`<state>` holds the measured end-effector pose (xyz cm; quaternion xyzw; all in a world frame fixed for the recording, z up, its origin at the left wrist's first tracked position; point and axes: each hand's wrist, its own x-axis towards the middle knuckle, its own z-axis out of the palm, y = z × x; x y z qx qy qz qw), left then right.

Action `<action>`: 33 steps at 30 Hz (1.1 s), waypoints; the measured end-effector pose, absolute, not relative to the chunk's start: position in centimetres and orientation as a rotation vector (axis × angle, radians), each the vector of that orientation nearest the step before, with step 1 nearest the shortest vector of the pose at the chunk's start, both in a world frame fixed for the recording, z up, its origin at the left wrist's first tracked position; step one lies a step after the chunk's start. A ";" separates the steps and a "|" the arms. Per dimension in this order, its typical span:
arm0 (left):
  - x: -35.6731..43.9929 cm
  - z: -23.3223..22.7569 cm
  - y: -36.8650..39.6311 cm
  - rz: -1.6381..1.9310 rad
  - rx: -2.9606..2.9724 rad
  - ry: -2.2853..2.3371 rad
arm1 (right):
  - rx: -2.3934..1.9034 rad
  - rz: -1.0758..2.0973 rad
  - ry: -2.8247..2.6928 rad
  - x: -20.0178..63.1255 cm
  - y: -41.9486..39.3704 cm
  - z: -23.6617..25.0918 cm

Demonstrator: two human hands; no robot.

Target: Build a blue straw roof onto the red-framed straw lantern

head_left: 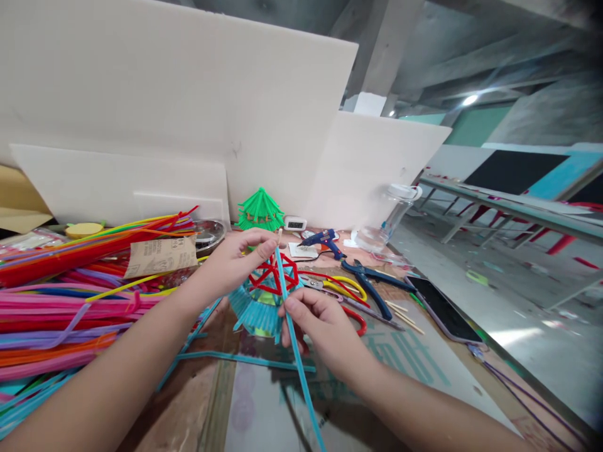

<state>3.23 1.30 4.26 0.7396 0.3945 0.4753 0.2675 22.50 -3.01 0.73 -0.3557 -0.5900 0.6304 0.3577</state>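
My left hand (pixel 238 258) grips the top of a small craft model (pixel 264 295) made of a red pipe-cleaner frame over a blue fringed skirt, with a thin wooden stick poking up from it. My right hand (pixel 320 323) pinches a long blue pipe cleaner (pixel 296 351) that runs from the model's top down toward me. Both hands hold the piece just above the table (pixel 424 370).
A big heap of coloured pipe cleaners (pixel 61 301) fills the left side. A green finished model (pixel 260 210), a blue glue gun (pixel 323 240), blue pliers (pixel 370 285), red and yellow scissors (pixel 346 295), a phone (pixel 443 311) and a clear bottle (pixel 391 216) lie beyond. White boards (pixel 188 113) stand behind.
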 end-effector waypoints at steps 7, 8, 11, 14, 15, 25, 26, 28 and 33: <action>3.5 4.3 1.2 1.298 1.950 1.061 | -0.934 1.607 -1.520 22.3 -3.1 0.7; 3.4 4.3 1.2 1.290 1.945 1.054 | -0.934 1.601 -1.521 22.3 -3.1 0.6; 3.1 4.2 1.3 1.263 1.941 1.021 | -0.913 1.591 -1.520 22.3 -3.0 0.6; 2.8 4.2 1.4 1.260 1.936 1.003 | -0.894 1.601 -1.514 22.3 -3.0 0.6; 2.7 4.2 1.4 1.262 1.929 1.002 | -0.895 1.606 -1.513 22.2 -3.0 0.7; 2.7 4.4 1.3 1.241 1.922 0.995 | -0.931 1.630 -1.530 22.0 -2.9 1.1; 2.7 4.4 1.3 1.240 1.921 0.998 | -0.930 1.627 -1.530 22.0 -2.9 1.0; 2.7 4.4 1.4 1.238 1.915 1.002 | -0.927 1.615 -1.528 22.1 -2.9 0.9; 2.8 4.5 1.3 1.254 1.920 1.000 | -0.917 1.596 -1.538 21.9 -2.7 0.9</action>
